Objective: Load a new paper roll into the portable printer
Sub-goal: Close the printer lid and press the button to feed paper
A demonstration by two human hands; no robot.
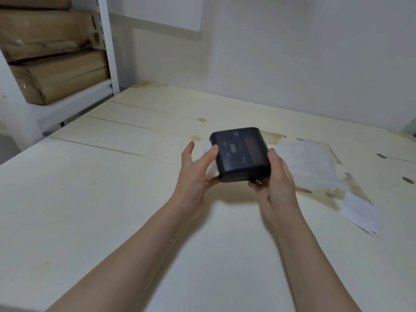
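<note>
Head view: both hands are holding the portable printer (240, 154) up off the table (101, 199), centre of frame, top face tilted toward the camera, probably so the lid and latch can be seen. Left hand (198, 170) is cupping the left edge: thumb lying on the top face, index finger sticking out free, remaining fingers curled under. Right hand (275, 181) is closing around the lower-right corner, thumb up the right side, fingers underneath taking the weight. Two-sided hold is keeping the body steady for a thumb to work the cover. Something white is showing between the left palm and the printer's left side; could be paper, too blurred to call. Lid looks shut, so judging the roll isn't visibly going in yet. Crumpled clear wrapper (315, 167) and a white slip (360, 215) are lying right of frame on the table, out of the working space. Cardboard boxes (54, 64) are sitting on the shelf, upper left
</note>
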